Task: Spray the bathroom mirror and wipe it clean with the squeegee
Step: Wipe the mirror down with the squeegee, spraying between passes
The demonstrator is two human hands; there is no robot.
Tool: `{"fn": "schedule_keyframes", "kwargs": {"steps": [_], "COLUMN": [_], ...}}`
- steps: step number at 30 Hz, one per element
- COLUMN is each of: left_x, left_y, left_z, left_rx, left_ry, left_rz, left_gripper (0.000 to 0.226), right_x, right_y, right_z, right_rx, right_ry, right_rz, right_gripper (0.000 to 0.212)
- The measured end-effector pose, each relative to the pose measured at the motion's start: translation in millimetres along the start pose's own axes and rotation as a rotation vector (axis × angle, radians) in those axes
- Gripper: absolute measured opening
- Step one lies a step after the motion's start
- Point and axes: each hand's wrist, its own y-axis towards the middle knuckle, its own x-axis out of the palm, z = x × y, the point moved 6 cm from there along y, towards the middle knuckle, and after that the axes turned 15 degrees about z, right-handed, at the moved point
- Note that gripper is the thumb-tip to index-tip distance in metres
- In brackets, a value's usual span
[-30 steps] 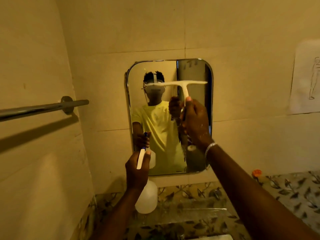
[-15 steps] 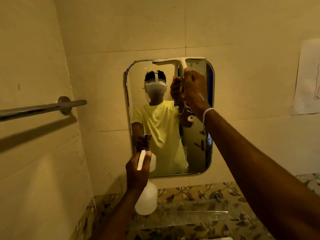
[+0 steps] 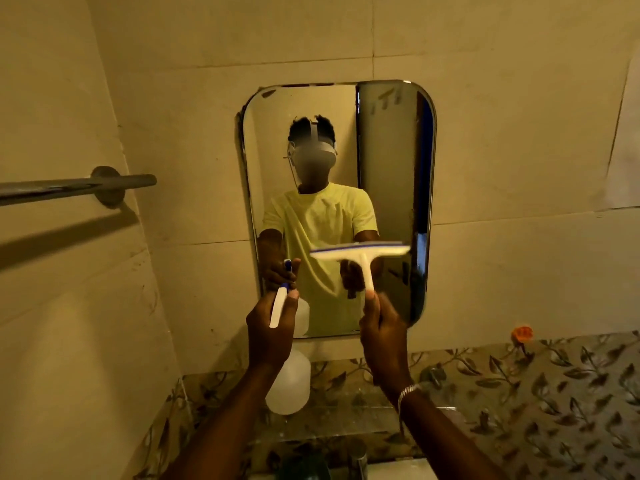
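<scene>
A rounded rectangular mirror [image 3: 391, 161] hangs on the beige tiled wall straight ahead. My right hand [image 3: 384, 337] grips the handle of a white squeegee [image 3: 362, 252]; its blade, edged in blue, lies level across the mirror's lower right part. Whether the blade touches the glass is unclear. My left hand [image 3: 268, 336] holds a translucent spray bottle [image 3: 287, 386] by its white and blue trigger head, low in front of the mirror's bottom left corner. The mirror reflects a person in a yellow shirt.
A metal towel bar [image 3: 69, 187] juts from the left wall at head height. Below the mirror runs a band of leaf-patterned tiles [image 3: 554, 393], with a tap [image 3: 358, 455] at the bottom edge. A small orange object [image 3: 522, 333] sits at the right.
My right hand pushed the squeegee up to the mirror's top edge, then brought it down to the lower right part. The left hand and bottle stayed almost still.
</scene>
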Motion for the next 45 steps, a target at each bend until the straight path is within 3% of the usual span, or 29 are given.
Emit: {"fn": "schedule_keyframes", "kwargs": {"steps": [6,11,15,22,31,36,45], "left_x": [-2.4,0.5,-0.3,0.4,17.4,27.4,31.1], "left_y": [-9.8,-17.9,-24.7,-28.9,-28.2,-29.1,-24.5], "left_z": [-13.2,-14.2,-13.6,-15.5,3.0,11.1,7.7], "left_rx": [-0.019,-0.012,-0.029,-0.053,-0.001,-0.025,-0.036], "left_ry": [0.020,0.042,0.047,0.065,0.037,-0.018,-0.016], "left_rz": [-0.007,-0.021,-0.026,-0.041,-0.065,-0.080,-0.076], "left_gripper": [0.019,0.024,0.026,0.012,0.011,0.011,0.014], "right_x": [-25.1,-38.0,-48.8,-61.9,-55.8,-39.6,-25.1], "right_y": [-67.2,-98.1,-105.6,-54.7,102.7,167.7,216.8], "right_z": [76.3,111.8,120.3,62.2,-98.5,-170.9,-195.2], "right_rx": [0.218,0.360,0.420,0.285,-0.064,-0.146,-0.213], "right_ry": [-0.062,-0.155,-0.175,0.000,0.085,0.152,0.049], "right_rz": [-0.031,-0.097,-0.039,0.065,0.140,0.159,0.172], "right_gripper": [0.040,0.028,0.040,0.049,0.042,0.042,0.040]}}
